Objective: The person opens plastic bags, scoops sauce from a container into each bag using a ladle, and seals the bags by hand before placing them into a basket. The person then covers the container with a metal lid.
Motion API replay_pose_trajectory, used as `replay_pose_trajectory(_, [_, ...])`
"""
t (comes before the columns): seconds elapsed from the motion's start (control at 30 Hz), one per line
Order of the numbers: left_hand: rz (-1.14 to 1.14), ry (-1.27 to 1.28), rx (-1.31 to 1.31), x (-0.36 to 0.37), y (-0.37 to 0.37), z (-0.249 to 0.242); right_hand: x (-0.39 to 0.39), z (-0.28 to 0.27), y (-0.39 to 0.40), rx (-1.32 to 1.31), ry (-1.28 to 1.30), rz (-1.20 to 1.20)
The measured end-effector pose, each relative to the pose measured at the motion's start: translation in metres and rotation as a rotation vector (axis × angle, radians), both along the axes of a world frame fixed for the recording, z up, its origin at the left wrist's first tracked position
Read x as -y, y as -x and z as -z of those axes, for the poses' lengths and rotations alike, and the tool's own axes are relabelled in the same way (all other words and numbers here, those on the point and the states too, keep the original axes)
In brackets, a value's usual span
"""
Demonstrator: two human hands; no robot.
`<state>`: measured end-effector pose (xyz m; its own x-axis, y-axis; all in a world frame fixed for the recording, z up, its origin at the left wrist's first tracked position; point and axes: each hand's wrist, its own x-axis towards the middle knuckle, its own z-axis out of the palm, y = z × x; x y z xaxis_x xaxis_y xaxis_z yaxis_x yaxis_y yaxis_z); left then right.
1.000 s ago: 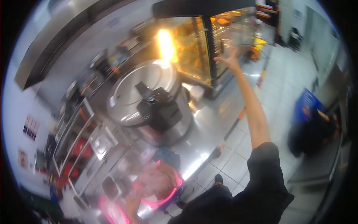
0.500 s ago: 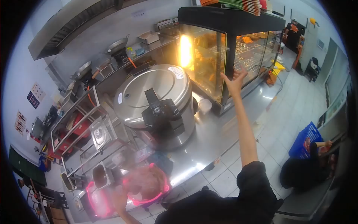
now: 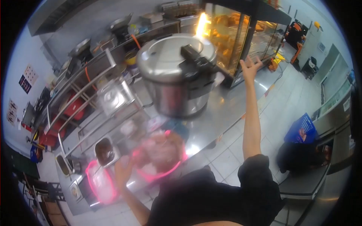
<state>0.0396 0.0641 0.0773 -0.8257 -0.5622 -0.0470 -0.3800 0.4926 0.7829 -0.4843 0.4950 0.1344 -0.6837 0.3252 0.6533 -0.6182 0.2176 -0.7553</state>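
A tiled kitchen is being crossed by a steel counter (image 3: 229,107), on which a large lidded cooker (image 3: 175,67) is being supported at twelve o'clock. At one o'clock, food is being lit inside a glass cabinet (image 3: 230,37). The right hand (image 3: 250,69) is being held open at two o'clock, fingers spread. Pale food (image 3: 162,152) is being held in a pink-rimmed basin (image 3: 157,175) at seven o'clock; just beside it, the left hand (image 3: 123,171) is being blurred, its grip being impossible to tell.
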Motion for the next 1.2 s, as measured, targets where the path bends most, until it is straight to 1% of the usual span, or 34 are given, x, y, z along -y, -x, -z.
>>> replay_pose_trajectory(0.07, [0.106, 0.095, -0.079, 0.026, -0.014, 0.022, 0.049, -0.015, -0.098, 0.007, 0.189, -0.083])
replay_pose_trajectory(0.1, [0.147, 0.107, -0.052, 0.026, -0.022, 0.010, 0.076, -0.018, -0.150, 0.046, 0.191, -0.105])
replay_pose_trajectory(0.13, [0.188, 0.120, -0.020, 0.025, -0.025, -0.002, 0.104, -0.019, -0.202, 0.050, 0.242, -0.216])
replay_pose_trajectory(0.17, [0.236, 0.098, -0.034, 0.030, -0.031, -0.002, 0.132, -0.012, -0.247, 0.053, 0.299, -0.323])
replay_pose_trajectory(0.2, [0.286, 0.068, -0.052, 0.035, -0.037, 0.003, 0.160, -0.002, -0.287, 0.094, 0.305, -0.341])
replay_pose_trajectory(0.27, [0.347, -0.011, 0.006, 0.043, -0.049, 0.011, 0.201, 0.011, -0.359, 0.299, 0.162, -0.720])
replay_pose_trajectory(0.3, [0.335, -0.018, 0.016, 0.042, -0.058, 0.009, 0.220, 0.022, -0.385, 0.353, 0.152, -0.790])
replay_pose_trajectory(0.33, [0.383, -0.079, 0.038, 0.041, -0.061, 0.002, 0.235, 0.037, -0.403, 0.393, 0.144, -0.857])
replay_pose_trajectory(0.37, [0.434, -0.140, 0.060, 0.043, -0.063, -0.002, 0.246, 0.048, -0.418, 0.389, 0.145, -0.860])
replay_pose_trajectory(0.4, [0.433, -0.138, 0.058, 0.045, -0.061, 0.005, 0.253, 0.059, -0.431, 0.447, 0.130, -0.858])
replay_pose_trajectory(0.43, [0.446, -0.071, 0.039, 0.048, -0.057, 0.022, 0.257, 0.068, -0.441, 0.505, 0.111, -0.853])
replay_pose_trajectory(0.47, [0.459, -0.007, 0.017, 0.049, -0.049, 0.043, 0.258, 0.077, -0.448, 0.504, 0.104, -0.852])
replay_pose_trajectory(0.53, [0.473, -0.227, -0.018, 0.049, -0.020, 0.093, 0.255, 0.093, -0.456, 0.620, 0.084, -0.813])
replay_pose_trajectory(0.57, [0.469, -0.230, -0.022, 0.046, -0.004, 0.109, 0.253, 0.100, -0.456, 0.620, 0.078, -0.815])
replay_pose_trajectory(0.6, [0.395, -0.082, -0.087, 0.045, 0.011, 0.121, 0.252, 0.107, -0.455, 0.618, 0.072, -0.763])
replay_pose_trajectory(0.63, [0.318, 0.067, -0.151, 0.044, 0.020, 0.120, 0.251, 0.113, -0.454, 0.615, 0.068, -0.713])
replay_pose_trajectory(0.67, [0.309, 0.069, -0.152, 0.046, 0.024, 0.120, 0.250, 0.119, -0.453, 0.614, 0.065, -0.722])
replay_pose_trajectory(0.73, [0.206, -0.340, -0.107, 0.049, 0.033, 0.103, 0.252, 0.124, -0.447, 0.709, -0.003, -0.673])
replay_pose_trajectory(0.77, [0.195, -0.337, -0.109, 0.051, 0.036, 0.105, 0.257, 0.129, -0.444, 0.709, -0.005, -0.685])
replay_pose_trajectory(0.83, [0.163, -0.370, -0.127, 0.053, 0.038, 0.117, 0.278, 0.135, -0.448, 0.866, -0.062, -0.847])
replay_pose_trajectory(0.9, [0.142, -0.362, -0.105, 0.054, 0.038, 0.123, 0.304, 0.150, -0.456, 0.911, -0.138, -1.001])
replay_pose_trajectory(0.93, [0.130, -0.357, -0.086, 0.053, 0.037, 0.126, 0.318, 0.160, -0.460, 0.915, -0.140, -1.010])
replay_pose_trajectory(0.97, [0.121, -0.356, -0.083, 0.051, 0.036, 0.129, 0.332, 0.172, -0.464, 0.769, -0.215, -0.980])
replay_pose_trajectory(1.0, [0.101, -0.331, -0.150, 0.050, 0.036, 0.132, 0.341, 0.182, -0.465, 0.620, -0.285, -0.946])
replay_pose_trajectory(1.03, [0.081, -0.306, -0.217, 0.050, 0.035, 0.132, 0.346, 0.190, -0.463, 0.621, -0.284, -0.956])
replay_pose_trajectory(1.07, [0.073, -0.303, -0.217, 0.049, 0.033, 0.131, 0.350, 0.197, -0.461, 0.597, -0.302, -0.897])
replay_pose_trajectory(1.1, [0.069, -0.199, -0.209, 0.047, 0.029, 0.121, 0.353, 0.200, -0.460, 0.572, -0.319, -0.838])
replay_pose_trajectory(1.13, [0.066, -0.094, -0.200, 0.045, 0.025, 0.107, 0.353, 0.199, -0.461, 0.571, -0.319, -0.844])
replay_pose_trajectory(1.17, [0.059, -0.091, -0.201, 0.045, 0.019, 0.092, 0.349, 0.197, -0.462, 0.578, -0.323, -0.848])
replay_pose_trajectory(1.2, [0.057, -0.180, -0.097, 0.045, 0.009, 0.072, 0.346, 0.194, -0.464, 0.588, -0.328, -0.853])
